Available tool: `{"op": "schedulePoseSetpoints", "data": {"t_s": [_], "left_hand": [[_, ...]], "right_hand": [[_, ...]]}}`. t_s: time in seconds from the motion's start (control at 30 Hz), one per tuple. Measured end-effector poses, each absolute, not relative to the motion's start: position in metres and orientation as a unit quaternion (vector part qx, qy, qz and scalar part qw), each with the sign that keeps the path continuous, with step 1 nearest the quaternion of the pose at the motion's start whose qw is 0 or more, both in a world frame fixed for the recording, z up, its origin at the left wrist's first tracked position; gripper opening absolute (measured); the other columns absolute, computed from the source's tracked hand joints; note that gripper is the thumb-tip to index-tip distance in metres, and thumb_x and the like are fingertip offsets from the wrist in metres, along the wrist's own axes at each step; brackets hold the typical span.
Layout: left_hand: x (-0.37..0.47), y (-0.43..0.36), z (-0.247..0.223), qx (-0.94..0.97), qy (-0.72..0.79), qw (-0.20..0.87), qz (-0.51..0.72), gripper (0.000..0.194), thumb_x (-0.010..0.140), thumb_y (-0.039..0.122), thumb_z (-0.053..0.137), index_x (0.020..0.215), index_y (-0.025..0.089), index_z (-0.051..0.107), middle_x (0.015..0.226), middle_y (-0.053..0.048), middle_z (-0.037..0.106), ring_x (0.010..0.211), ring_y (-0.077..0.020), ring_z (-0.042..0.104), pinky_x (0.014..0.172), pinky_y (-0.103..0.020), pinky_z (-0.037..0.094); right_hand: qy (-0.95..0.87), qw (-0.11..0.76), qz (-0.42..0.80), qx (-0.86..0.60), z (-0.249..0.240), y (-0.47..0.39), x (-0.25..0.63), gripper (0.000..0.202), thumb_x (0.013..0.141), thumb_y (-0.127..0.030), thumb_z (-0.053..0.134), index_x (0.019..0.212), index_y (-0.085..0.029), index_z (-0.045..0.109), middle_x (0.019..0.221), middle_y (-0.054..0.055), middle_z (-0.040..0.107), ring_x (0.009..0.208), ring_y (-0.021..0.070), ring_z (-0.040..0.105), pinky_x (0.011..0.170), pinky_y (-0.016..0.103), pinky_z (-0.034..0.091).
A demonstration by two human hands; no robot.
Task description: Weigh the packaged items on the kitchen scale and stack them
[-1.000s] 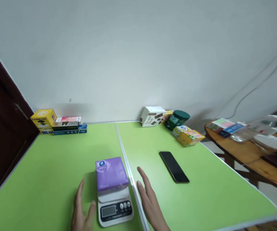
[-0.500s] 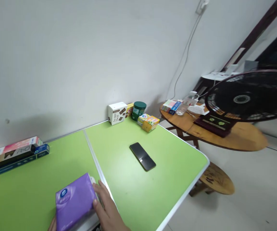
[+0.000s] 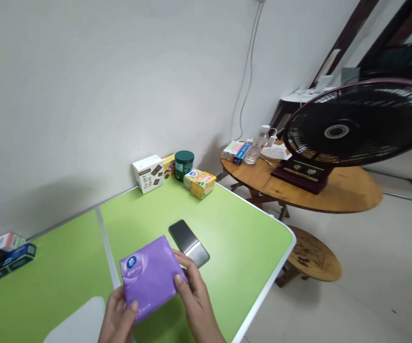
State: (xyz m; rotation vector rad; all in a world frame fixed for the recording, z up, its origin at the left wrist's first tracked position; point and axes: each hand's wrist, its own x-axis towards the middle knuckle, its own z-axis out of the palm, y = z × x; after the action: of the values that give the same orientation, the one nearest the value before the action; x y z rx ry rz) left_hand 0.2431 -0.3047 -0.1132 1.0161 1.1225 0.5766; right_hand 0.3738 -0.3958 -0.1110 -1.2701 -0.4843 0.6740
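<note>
A purple tissue pack (image 3: 150,278) with a blue round logo is held between my two hands over the green table (image 3: 234,224). My left hand (image 3: 118,317) grips its lower left edge, thumb on top. My right hand (image 3: 195,295) is closed round its right edge, thumb also on the upper face. Just behind the pack lies a black smartphone (image 3: 189,242), face up and partly covered by my right fingers. At lower left rests a white flat thing with a rounded corner (image 3: 79,324), cut off by the frame; its kind is unclear.
Against the wall stand a white box (image 3: 149,174), a green jar (image 3: 184,165) and yellow-orange boxes (image 3: 200,183). Stacked boxes (image 3: 4,257) lie at far left. To the right, a wooden table (image 3: 356,190) bears a fan (image 3: 338,131) and a bottle (image 3: 256,147), with a stool (image 3: 313,252) below.
The tissue pack has moved right and away from me, towards the phone, held in both hands. The white flat thing now shows at lower left. My view has shifted to the right.
</note>
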Motion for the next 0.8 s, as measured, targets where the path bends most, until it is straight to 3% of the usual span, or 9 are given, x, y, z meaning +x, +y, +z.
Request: {"op": "schedulePoseSetpoints", "data": {"t_s": [0.13, 0.23, 0.37, 0.5, 0.63, 0.8], "left_hand": [[0.285, -0.308, -0.111, 0.341, 0.494, 0.778, 0.185, 0.068, 0.063, 0.029, 0.070, 0.123, 0.015, 0.043, 0.098, -0.013, 0.070, 0.111, -0.0323, 0.059, 0.096, -0.048, 0.045], [0.312, -0.309, -0.103, 0.348, 0.490, 0.779, 0.179, 0.063, 0.068, 0.022, 0.067, 0.125, 0.020, 0.039, 0.103, -0.012, 0.069, 0.108, -0.0300, 0.061, 0.097, -0.049, 0.045], [0.346, -0.314, -0.096, 0.362, 0.474, 0.779, 0.192, 0.062, 0.075, 0.022, 0.064, 0.128, 0.026, 0.033, 0.111, -0.010, 0.066, 0.106, -0.0269, 0.062, 0.096, -0.045, 0.047], [0.373, -0.316, -0.103, 0.380, 0.464, 0.770, 0.217, 0.065, 0.077, 0.019, 0.063, 0.132, 0.027, 0.030, 0.119, -0.009, 0.062, 0.107, -0.0245, 0.062, 0.094, -0.041, 0.049], [0.397, -0.311, -0.112, 0.381, 0.451, 0.776, 0.222, 0.060, 0.081, 0.017, 0.060, 0.132, 0.025, 0.029, 0.116, -0.011, 0.062, 0.102, -0.0220, 0.064, 0.089, -0.036, 0.051], [0.431, -0.285, -0.110, 0.362, 0.455, 0.783, 0.221, 0.055, 0.081, 0.012, 0.058, 0.129, 0.021, 0.034, 0.109, -0.010, 0.066, 0.096, -0.0192, 0.066, 0.090, -0.035, 0.050]], "right_hand": [[-0.211, 0.727, 0.296, -0.582, -0.121, -0.414, 0.418, 0.033, 0.081, -0.047, 0.059, 0.106, -0.026, 0.062, 0.128, 0.008, 0.053, 0.116, 0.0288, 0.051, 0.091, 0.040, 0.047], [-0.182, 0.734, 0.304, -0.579, -0.132, -0.417, 0.445, 0.038, 0.077, -0.051, 0.061, 0.103, -0.024, 0.063, 0.129, 0.010, 0.052, 0.115, 0.0305, 0.052, 0.090, 0.041, 0.047], [-0.046, 0.772, 0.311, -0.553, -0.149, -0.413, 0.470, 0.060, 0.071, -0.054, 0.066, 0.122, -0.027, 0.049, 0.138, 0.010, 0.045, 0.123, 0.0292, 0.046, 0.094, 0.041, 0.046], [0.018, 0.799, 0.385, -0.462, -0.156, -0.410, 0.484, 0.074, 0.072, -0.051, 0.066, 0.134, -0.027, 0.035, 0.122, 0.011, 0.059, 0.103, 0.0271, 0.061, 0.075, 0.040, 0.055], [-0.014, 0.793, 0.402, -0.458, -0.154, -0.402, 0.500, 0.071, 0.070, -0.044, 0.071, 0.131, -0.028, 0.039, 0.101, 0.006, 0.065, 0.085, 0.0215, 0.064, 0.065, 0.034, 0.055], [-0.030, 0.769, 0.432, -0.470, -0.148, -0.379, 0.539, 0.051, 0.066, -0.040, 0.075, 0.110, -0.024, 0.054, 0.085, 0.002, 0.066, 0.073, 0.0168, 0.064, 0.063, 0.029, 0.052]]}}
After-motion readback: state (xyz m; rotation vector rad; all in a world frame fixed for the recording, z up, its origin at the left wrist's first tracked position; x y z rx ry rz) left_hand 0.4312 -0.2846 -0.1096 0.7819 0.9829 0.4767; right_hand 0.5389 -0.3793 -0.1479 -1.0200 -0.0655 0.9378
